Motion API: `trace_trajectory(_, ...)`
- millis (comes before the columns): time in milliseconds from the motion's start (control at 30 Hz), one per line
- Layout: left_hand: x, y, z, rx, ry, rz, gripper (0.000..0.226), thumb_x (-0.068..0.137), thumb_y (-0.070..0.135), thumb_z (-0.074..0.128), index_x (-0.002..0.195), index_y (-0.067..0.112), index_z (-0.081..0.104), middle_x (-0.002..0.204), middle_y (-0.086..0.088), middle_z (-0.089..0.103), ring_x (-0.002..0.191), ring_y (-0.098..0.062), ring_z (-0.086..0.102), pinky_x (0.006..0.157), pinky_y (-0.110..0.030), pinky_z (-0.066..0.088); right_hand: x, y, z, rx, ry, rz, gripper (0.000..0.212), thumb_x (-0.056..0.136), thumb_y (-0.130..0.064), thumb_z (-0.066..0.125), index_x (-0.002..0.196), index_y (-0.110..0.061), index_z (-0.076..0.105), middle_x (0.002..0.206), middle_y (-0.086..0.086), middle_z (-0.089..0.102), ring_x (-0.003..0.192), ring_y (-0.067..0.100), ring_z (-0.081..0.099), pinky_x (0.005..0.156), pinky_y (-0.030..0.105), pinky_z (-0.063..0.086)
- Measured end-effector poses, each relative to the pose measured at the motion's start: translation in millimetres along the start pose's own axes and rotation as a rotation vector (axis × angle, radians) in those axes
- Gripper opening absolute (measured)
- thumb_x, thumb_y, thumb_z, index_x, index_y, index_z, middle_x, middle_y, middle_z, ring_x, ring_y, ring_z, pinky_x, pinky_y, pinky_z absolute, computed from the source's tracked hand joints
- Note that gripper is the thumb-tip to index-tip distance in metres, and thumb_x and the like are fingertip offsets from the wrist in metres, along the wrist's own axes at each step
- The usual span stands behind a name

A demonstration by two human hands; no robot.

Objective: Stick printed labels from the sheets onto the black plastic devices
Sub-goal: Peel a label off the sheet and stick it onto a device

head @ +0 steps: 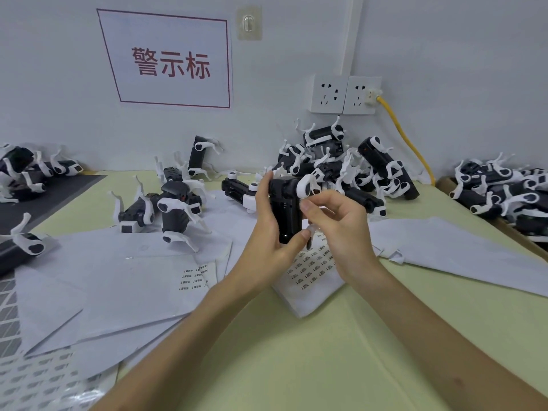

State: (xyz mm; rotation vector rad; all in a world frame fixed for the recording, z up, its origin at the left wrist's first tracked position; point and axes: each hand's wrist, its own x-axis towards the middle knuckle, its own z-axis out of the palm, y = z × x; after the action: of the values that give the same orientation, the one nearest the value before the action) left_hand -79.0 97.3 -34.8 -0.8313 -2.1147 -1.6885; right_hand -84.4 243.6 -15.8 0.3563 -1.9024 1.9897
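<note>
My left hand [271, 232] grips a black plastic device [286, 209] with white arms, held upright above the table. My right hand [338, 223] is beside it, with thumb and fingers curled against the device's right side; whether a label is pinched there is hidden. Under my hands lies a label sheet [311, 271] with rows of small printed labels. A second printed sheet [192, 277] lies to the left among blank backing papers.
Piles of black-and-white devices lie behind my hands [350, 164], at centre left [169, 209], far left [20, 170] and far right [504, 188]. White sheets [459, 247] cover much of the green table [296, 366]. Wall sockets [345, 94] carry a yellow cable [406, 137].
</note>
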Motion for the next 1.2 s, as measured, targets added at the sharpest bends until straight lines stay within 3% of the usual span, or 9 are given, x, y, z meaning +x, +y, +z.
trace_trajectory(167, 1, 1, -4, 0.033, -0.015, 0.027, 0.095, 0.093, 0.004, 0.060, 0.160, 0.017, -0.006, 0.118, 0.054, 0.044, 0.111, 0.012, 0.056, 0.095, -0.025, 0.053, 3, 0, -2, 0.086, -0.034, 0.133, 0.009, 0.086, -0.012, 0.077, 0.083, -0.006, 0.071, 0.080, -0.002, 0.072, 0.081, 0.011, 0.067, 0.079, 0.029, 0.054)
trace_trajectory(233, 2, 2, -7, 0.042, -0.019, 0.024, 0.094, 0.095, 0.000, 0.062, 0.160, 0.019, -0.003, 0.116, 0.054, 0.045, 0.103, 0.012, 0.058, 0.092, -0.031, 0.056, 4, -3, -4, 0.066, -0.014, 0.174, 0.023, 0.078, -0.022, 0.083, 0.074, -0.008, 0.066, 0.076, -0.001, 0.071, 0.086, 0.018, 0.069, 0.094, 0.038, 0.054)
trace_trajectory(300, 3, 2, -9, 0.012, -0.017, 0.018, 0.094, 0.094, -0.004, 0.063, 0.160, 0.022, 0.002, 0.119, 0.050, 0.046, 0.102, 0.015, 0.057, 0.090, -0.023, 0.054, 5, -6, -6, 0.014, -0.007, 0.203, 0.040, 0.068, -0.041, 0.084, 0.067, -0.010, 0.058, 0.072, -0.003, 0.069, 0.084, 0.017, 0.068, 0.098, 0.038, 0.051)
trace_trajectory(433, 6, 9, -6, -0.234, 0.026, -0.101, 0.096, 0.084, 0.001, 0.064, 0.159, 0.028, 0.011, 0.137, 0.011, 0.054, 0.120, -0.005, 0.062, 0.099, -0.026, 0.052, 2, -4, -1, -0.004, -0.091, 0.206, 0.033, 0.092, -0.034, 0.071, 0.092, 0.000, 0.070, 0.091, 0.019, 0.070, 0.087, 0.019, 0.067, 0.090, 0.040, 0.054)
trace_trajectory(533, 9, 8, -11, -0.465, 0.105, -0.198, 0.083, 0.084, -0.001, 0.065, 0.153, 0.027, 0.030, 0.126, -0.005, 0.067, 0.114, -0.019, 0.068, 0.093, -0.032, 0.056, 0, -5, -1, 0.008, -0.153, 0.137, 0.016, 0.100, -0.019, 0.062, 0.097, -0.010, 0.075, 0.094, 0.008, 0.074, 0.092, 0.018, 0.069, 0.084, 0.036, 0.056)
trace_trajectory(633, 13, 8, -16, -0.600, 0.183, -0.271, 0.062, 0.088, 0.016, 0.066, 0.146, 0.020, 0.044, 0.111, -0.005, 0.072, 0.103, -0.021, 0.070, 0.086, -0.030, 0.056, -2, -7, -1, -0.107, -0.214, -0.053, 0.013, 0.093, -0.018, 0.066, 0.100, -0.014, 0.076, 0.097, 0.001, 0.076, 0.093, 0.018, 0.071, 0.086, 0.033, 0.058)
trace_trajectory(800, 16, 7, -18, -0.587, 0.263, -0.364, 0.054, 0.097, 0.041, 0.065, 0.144, 0.020, 0.048, 0.114, -0.002, 0.070, 0.105, -0.017, 0.069, 0.102, -0.040, 0.052, -9, -4, 6, -0.198, -0.225, -0.152, 0.016, 0.091, -0.017, 0.071, 0.106, -0.019, 0.075, 0.103, -0.005, 0.076, 0.087, 0.018, 0.071, 0.085, 0.035, 0.057)
trace_trajectory(1067, 15, 9, -21, -0.378, 0.282, -0.372, 0.025, 0.104, 0.037, 0.055, 0.120, 0.022, 0.065, 0.092, 0.003, 0.073, 0.086, -0.011, 0.072, 0.076, -0.024, 0.057, -14, -2, 9, -0.212, -0.246, -0.156, 0.022, 0.091, -0.011, 0.075, 0.112, -0.014, 0.076, 0.108, -0.003, 0.074, 0.082, 0.023, 0.068, 0.086, 0.043, 0.057)
trace_trajectory(1200, 14, 7, -21, -0.371, 0.292, -0.414, 0.016, 0.103, 0.035, 0.053, 0.109, 0.034, 0.068, 0.105, 0.002, 0.074, 0.102, -0.016, 0.070, 0.094, -0.034, 0.055, -15, 1, 9, -0.239, -0.258, -0.190, 0.022, 0.090, -0.013, 0.075, 0.112, -0.013, 0.077, 0.108, -0.001, 0.073, 0.088, 0.022, 0.068, 0.085, 0.032, 0.055)
